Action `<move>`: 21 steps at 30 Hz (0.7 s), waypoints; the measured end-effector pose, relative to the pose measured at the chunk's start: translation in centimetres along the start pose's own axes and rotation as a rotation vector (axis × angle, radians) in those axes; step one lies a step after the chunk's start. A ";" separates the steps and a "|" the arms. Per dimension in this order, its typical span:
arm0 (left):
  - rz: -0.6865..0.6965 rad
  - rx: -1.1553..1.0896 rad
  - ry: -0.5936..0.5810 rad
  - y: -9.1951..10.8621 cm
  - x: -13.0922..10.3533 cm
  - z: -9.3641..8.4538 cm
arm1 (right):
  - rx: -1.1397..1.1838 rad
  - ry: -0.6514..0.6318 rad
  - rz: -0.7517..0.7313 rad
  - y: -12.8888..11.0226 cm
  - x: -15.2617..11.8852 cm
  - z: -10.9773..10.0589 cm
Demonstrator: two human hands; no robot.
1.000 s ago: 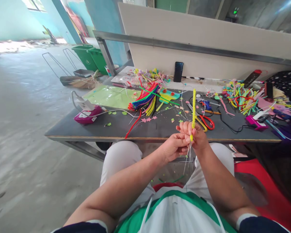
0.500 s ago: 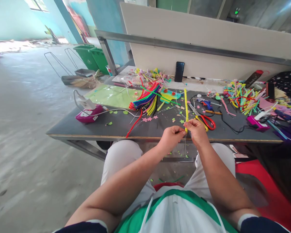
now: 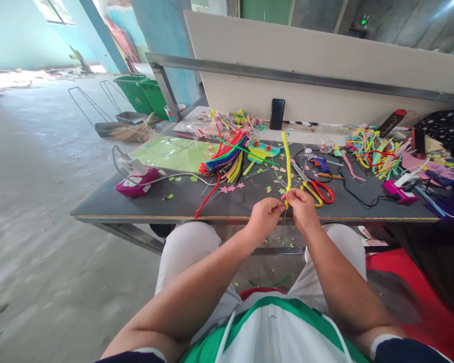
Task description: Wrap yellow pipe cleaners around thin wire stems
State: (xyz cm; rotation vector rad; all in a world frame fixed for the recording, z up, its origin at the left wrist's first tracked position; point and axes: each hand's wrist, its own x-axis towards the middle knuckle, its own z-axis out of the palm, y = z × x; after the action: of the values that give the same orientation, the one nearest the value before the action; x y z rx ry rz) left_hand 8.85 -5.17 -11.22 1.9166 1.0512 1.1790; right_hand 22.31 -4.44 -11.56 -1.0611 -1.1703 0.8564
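Dark grey worktop [image 3: 98, 202], strewn with paper scraps, spreads before you, with a phone [image 3: 277, 114] propped against the pale board behind. Over its near edge, the yellow fuzzy stem [image 3: 288, 164] stands almost upright between your hands, its top leaning slightly left. Your left hand [image 3: 264, 218] has thumb and fingers closed on its lower end; your right hand [image 3: 304, 207] pinches it just above. Fine wire [image 3: 285, 218] hangs below the grip, too thin to count strands.

Pinch firmly but lightly with the right — squeezing hard could flatten the fuzz — and let the left make small, even movements at the base. Mind the wire tips near your fingertips. The scissors [image 3: 301, 173] lie just beyond your right hand, left of the blue glue gun [image 3: 320, 164], so keep your knuckles off their handles.
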 end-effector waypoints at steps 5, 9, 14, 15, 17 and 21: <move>-0.324 -0.418 -0.082 0.7 -0.1 0.1 | 0.320 -0.021 0.040 0.0 -0.1 0.7; -0.376 -0.705 -0.167 0.9 -0.3 0.0 | 0.381 -0.141 0.068 -0.8 -0.4 0.7; -0.340 -0.818 -0.257 1.0 -0.5 -0.4 | 0.468 -0.233 0.125 -1.3 -0.6 0.8; -0.339 -0.826 -0.265 1.1 -0.5 -0.4 | 0.488 -0.241 0.134 -1.3 -0.6 0.8; -0.352 -0.846 -0.274 1.2 -0.6 -0.4 | 0.522 -0.236 0.145 -1.2 -0.7 1.0; -0.372 -0.857 -0.269 1.5 -0.7 -0.2 | 0.519 -0.219 0.144 -0.8 -0.7 1.0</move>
State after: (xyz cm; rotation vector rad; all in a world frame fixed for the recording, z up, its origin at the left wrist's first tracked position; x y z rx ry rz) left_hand 8.86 -6.49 -10.18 1.1035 0.5705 0.9065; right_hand 21.17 -5.11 -10.89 -0.6382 -0.9774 1.3301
